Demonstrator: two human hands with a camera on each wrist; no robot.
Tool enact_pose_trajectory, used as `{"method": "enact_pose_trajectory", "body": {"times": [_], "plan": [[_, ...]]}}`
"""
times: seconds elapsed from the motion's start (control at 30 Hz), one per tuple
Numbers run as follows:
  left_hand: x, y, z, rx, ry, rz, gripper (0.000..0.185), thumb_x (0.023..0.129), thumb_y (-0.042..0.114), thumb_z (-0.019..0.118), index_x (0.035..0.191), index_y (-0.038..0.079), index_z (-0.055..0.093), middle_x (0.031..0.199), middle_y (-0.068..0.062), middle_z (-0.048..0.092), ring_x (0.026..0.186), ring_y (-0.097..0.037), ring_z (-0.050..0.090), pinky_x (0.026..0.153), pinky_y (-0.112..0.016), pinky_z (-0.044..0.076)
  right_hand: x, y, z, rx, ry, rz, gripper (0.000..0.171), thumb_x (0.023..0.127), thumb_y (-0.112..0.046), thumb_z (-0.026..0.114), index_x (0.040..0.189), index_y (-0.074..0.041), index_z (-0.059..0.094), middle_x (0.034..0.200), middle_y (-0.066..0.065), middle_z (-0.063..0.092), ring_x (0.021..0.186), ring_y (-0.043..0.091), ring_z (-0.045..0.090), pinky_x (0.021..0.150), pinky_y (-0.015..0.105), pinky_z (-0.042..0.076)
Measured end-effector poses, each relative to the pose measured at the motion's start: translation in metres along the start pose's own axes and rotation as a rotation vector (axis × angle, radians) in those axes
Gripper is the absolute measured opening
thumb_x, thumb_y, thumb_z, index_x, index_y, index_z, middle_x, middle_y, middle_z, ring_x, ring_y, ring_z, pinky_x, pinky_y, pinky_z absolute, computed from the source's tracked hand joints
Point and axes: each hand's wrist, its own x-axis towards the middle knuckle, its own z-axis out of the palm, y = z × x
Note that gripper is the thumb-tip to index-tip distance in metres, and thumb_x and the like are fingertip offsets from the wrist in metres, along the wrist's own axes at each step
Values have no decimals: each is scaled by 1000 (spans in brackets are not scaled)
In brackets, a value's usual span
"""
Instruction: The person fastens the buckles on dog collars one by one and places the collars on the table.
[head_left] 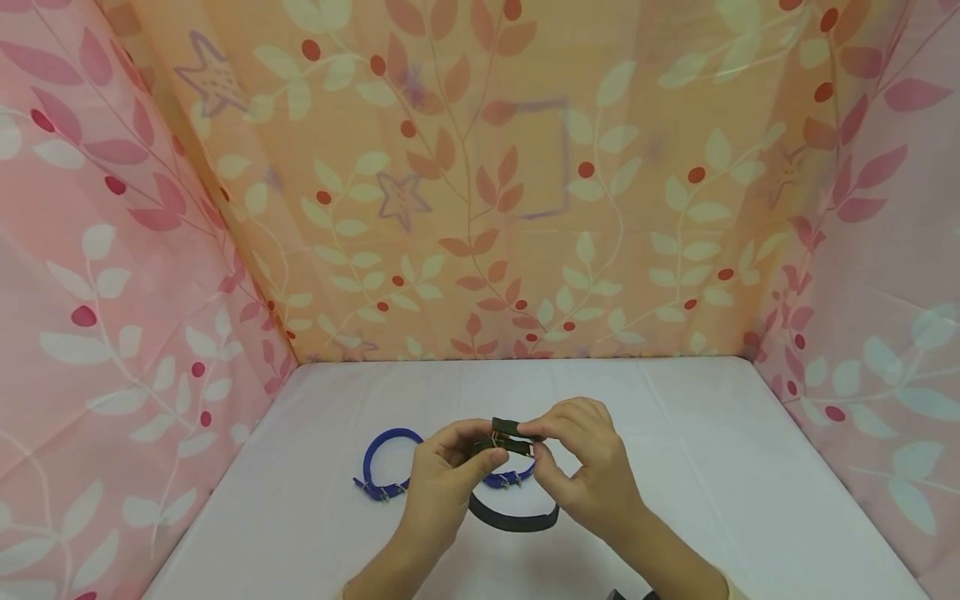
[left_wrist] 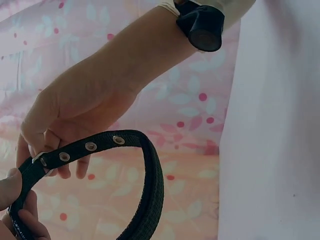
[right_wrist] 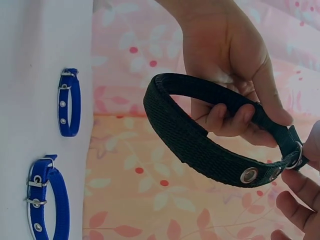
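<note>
A dark green collar (head_left: 513,522) with metal eyelets is held in the air, its strap curved into a loop. My left hand (head_left: 450,467) grips the strap near the buckle (right_wrist: 295,156), thumb on one side and fingers curled round the other; this hand (right_wrist: 227,60) also shows in the right wrist view. Opposite it, my right hand (head_left: 588,454) pinches the collar by the buckle end between thumb and fingers. In the left wrist view the strap passes through the metal buckle (left_wrist: 40,159), with several eyelets past it. Fingers partly hide the strap tip.
Two blue collars with metal buckles lie on the white table (head_left: 315,533): one blue collar (head_left: 367,467) left of my hands, another blue collar (head_left: 506,480) behind them, partly covered. Patterned cloth walls (head_left: 465,183) enclose the table. A black wrist camera (left_wrist: 202,30) sits on my right wrist.
</note>
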Motion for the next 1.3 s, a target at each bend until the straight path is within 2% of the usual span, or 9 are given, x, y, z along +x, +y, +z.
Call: {"method": "enact_pose_trajectory", "body": {"times": [0.2, 0.37, 0.47, 0.73, 0.93, 1.03, 1.17, 1.3], "plan": [[-4, -1, 3, -1, 15, 12, 36, 82, 6, 84, 114, -2, 70, 104, -9, 74, 94, -18, 70, 87, -26, 58, 1, -2, 3, -25, 55, -42, 27, 72, 3, 64, 91, -13, 74, 83, -3, 67, 87, 20, 58, 91, 33, 39], [-5, 0, 4, 1, 16, 32, 36, 83, 6, 83, 115, -2, 70, 105, -8, 74, 95, -18, 71, 88, -26, 58, 1, -3, 4, -23, 66, -65, 25, 71, 5, 63, 87, -11, 73, 81, -2, 64, 86, 20, 57, 90, 33, 40], [-4, 2, 2, 6, -6, 30, 35, 83, 5, 83, 115, -2, 70, 106, -8, 73, 96, -18, 71, 88, -26, 59, 1, -1, 2, -11, 40, -73, 26, 71, 5, 63, 88, -11, 73, 83, -2, 64, 87, 21, 57, 91, 33, 40], [0, 7, -6, 56, -78, 11, 32, 84, 8, 83, 114, 0, 72, 109, -12, 73, 99, -20, 71, 89, -27, 59, 4, 5, -10, 55, -104, -59, 34, 73, 3, 70, 100, -16, 76, 91, -5, 65, 92, 15, 58, 99, 34, 38], [1, 12, -10, 177, -143, 50, 28, 88, 15, 82, 113, 7, 73, 107, -10, 73, 97, -19, 69, 87, -26, 58, 6, 4, -16, 67, -190, -49, 35, 78, -1, 74, 110, -17, 75, 95, -9, 67, 95, 11, 59, 98, 35, 38], [1, 14, -13, 324, -153, 117, 24, 89, 18, 81, 111, 16, 73, 101, -1, 73, 92, -19, 67, 85, -26, 56, 6, 4, -18, 59, -211, -16, 37, 80, -3, 75, 114, -17, 73, 98, -11, 67, 96, 10, 60, 100, 34, 38], [0, 17, -16, 505, -130, 186, 20, 89, 27, 81, 107, 29, 73, 94, 11, 71, 90, -18, 62, 83, -30, 51, 6, 4, -20, 71, -223, 18, 42, 80, -3, 78, 118, -18, 71, 100, -11, 68, 98, 10, 61, 102, 32, 39], [-1, 18, -16, 520, -111, 204, 16, 91, 30, 79, 106, 31, 74, 93, 13, 70, 93, -18, 60, 83, -30, 50, 5, 1, -21, 107, -263, 76, 46, 82, -5, 82, 124, -20, 68, 106, -11, 69, 100, 10, 61, 100, 30, 42]]}}
